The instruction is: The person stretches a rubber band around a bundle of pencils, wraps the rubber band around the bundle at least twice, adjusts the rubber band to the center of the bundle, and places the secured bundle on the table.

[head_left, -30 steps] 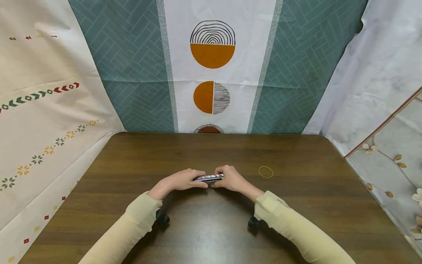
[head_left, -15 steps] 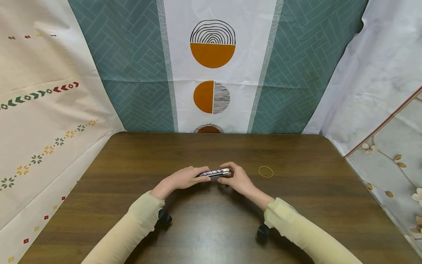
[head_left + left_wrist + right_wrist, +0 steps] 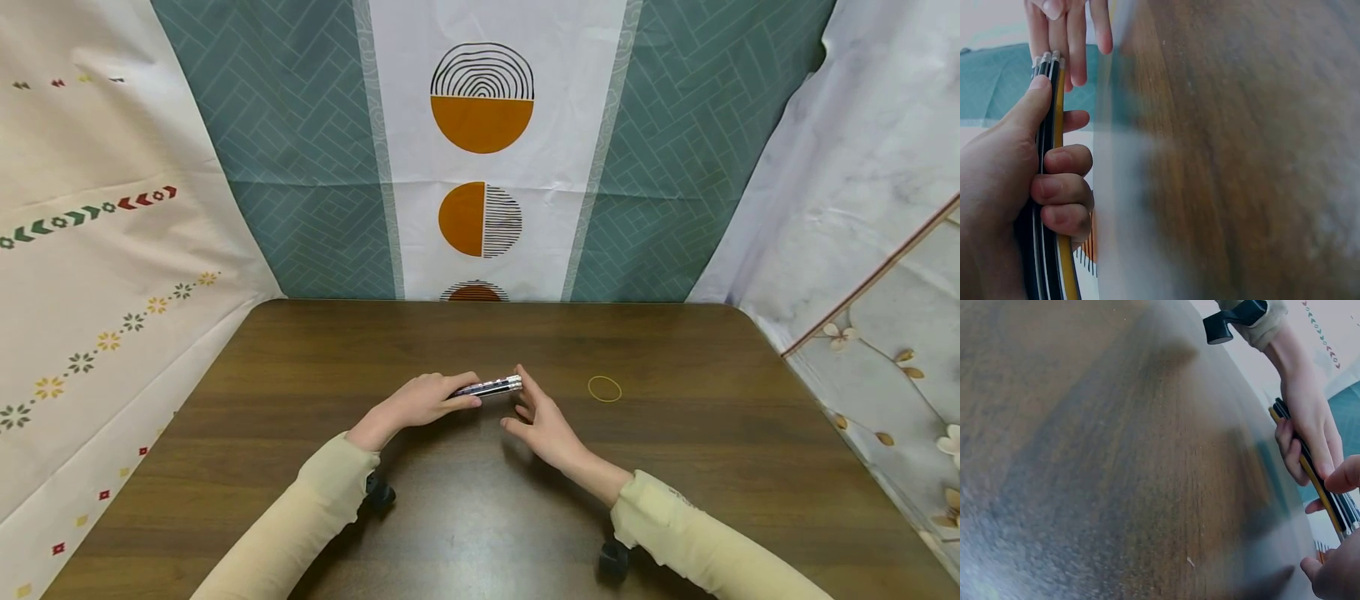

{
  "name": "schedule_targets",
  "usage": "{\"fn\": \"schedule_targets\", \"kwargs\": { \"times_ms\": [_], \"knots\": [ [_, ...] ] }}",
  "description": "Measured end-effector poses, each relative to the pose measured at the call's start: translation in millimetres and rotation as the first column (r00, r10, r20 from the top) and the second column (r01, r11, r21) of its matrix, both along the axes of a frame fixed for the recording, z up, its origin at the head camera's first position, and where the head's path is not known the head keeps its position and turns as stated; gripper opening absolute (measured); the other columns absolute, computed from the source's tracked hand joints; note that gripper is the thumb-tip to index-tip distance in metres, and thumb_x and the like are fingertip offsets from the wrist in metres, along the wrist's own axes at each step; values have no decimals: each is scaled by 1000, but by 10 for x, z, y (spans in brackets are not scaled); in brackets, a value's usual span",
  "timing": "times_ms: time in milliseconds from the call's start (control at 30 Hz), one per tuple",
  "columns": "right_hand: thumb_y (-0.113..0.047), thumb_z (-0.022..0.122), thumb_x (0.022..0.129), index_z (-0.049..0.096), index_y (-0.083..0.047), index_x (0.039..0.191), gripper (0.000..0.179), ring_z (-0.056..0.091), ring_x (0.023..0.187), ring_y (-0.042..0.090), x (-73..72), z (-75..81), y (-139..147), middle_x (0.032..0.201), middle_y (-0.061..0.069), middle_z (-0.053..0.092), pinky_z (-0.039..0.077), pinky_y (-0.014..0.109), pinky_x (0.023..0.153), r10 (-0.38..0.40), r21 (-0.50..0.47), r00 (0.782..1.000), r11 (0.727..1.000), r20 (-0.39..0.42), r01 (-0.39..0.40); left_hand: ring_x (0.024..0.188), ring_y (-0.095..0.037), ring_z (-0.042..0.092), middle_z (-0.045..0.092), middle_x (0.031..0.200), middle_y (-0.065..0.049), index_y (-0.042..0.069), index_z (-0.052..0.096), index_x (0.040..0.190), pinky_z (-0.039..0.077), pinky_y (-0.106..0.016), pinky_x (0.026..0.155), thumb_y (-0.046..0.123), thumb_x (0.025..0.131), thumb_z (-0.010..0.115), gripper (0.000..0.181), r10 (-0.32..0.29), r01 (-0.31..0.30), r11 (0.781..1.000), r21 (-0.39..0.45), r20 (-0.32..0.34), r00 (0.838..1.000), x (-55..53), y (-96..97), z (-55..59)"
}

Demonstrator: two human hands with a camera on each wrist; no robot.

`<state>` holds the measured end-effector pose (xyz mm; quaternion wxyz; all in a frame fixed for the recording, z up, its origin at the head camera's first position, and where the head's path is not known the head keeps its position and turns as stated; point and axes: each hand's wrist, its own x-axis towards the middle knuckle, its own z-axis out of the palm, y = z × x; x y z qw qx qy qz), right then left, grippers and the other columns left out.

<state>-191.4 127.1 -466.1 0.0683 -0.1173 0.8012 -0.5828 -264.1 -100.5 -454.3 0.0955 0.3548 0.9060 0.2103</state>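
Note:
My left hand grips a bundle of pencils above the middle of the table. Black and yellow barrels with pale eraser tips show in the left wrist view, where the thumb lies along the pencils and the fingers curl round them. At the eraser ends, my right hand has its fingers extended, a fingertip at or very near the tips. Its thumb stands apart from the bundle. In the right wrist view the right hand partly covers the pencils.
A yellow rubber band lies on the brown wooden table, to the right of the right hand. Patterned cloths hang behind the table and along both sides. Each wrist carries a black camera mount.
The right hand has released the pencils, slid right and straightened its fingers. The left hand still holds the bundle, which has shifted slightly right and up and now tilts with its right end raised.

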Motion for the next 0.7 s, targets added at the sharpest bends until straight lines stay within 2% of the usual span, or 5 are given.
{"fn": "schedule_targets", "kwargs": {
  "times_ms": [367,700],
  "knots": [
    [0,64,92,-1,-10,159,94,24,149,41,25,-20,1,166,17,7,32,52,115,6,22,1000,1000,23,-6,62,-7,44,59,84,9,27,59,119,36,-25,61,48,99,51,29,-28,27,1000,3,28,999,-25,77,33],
    [-4,62,94,-4,-9,159,93,21,149,44,36,-39,3,167,17,2,28,55,117,21,52,999,998,34,-23,69,-8,50,64,93,7,25,60,122,41,-27,65,44,100,53,30,-40,39,999,21,36,999,-28,125,12]
  ]
}}
